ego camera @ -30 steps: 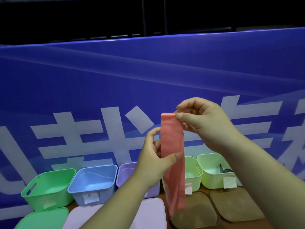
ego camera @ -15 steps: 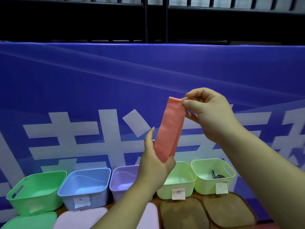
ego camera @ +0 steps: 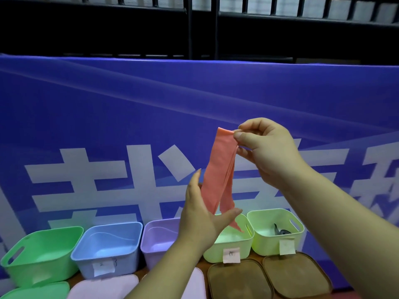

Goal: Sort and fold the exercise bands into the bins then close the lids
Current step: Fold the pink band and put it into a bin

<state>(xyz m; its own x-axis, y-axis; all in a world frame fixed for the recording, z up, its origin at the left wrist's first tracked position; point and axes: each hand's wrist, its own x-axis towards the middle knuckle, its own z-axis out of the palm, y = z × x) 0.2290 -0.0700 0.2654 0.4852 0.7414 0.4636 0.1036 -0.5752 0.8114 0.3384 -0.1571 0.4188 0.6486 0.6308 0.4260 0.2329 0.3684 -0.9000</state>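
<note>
Blue banner [ego camera: 108, 100] backs the bins [ego camera: 127, 264]. Right hand [ego camera: 267, 152] pinches the band [ego camera: 218, 169] top, above the bins; left hand [ego camera: 198, 221] cradles its lower fold, fingers straight. Mid-fold, I judge: next, double it evenly.

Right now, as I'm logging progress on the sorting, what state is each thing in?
Pink band, doubled over, hanging, top pinched by right hand.
Left hand, fingers straight, band running between thumb and fingers.
Green bin, open.
Blue bin, open.
Purple bin, open.
Left yellow bin, open.
Right yellow bin, open, dark band inside.
Green lid, off, flat.
Pink lids, off, flat.
Brown lids, off, lying flat.
</note>
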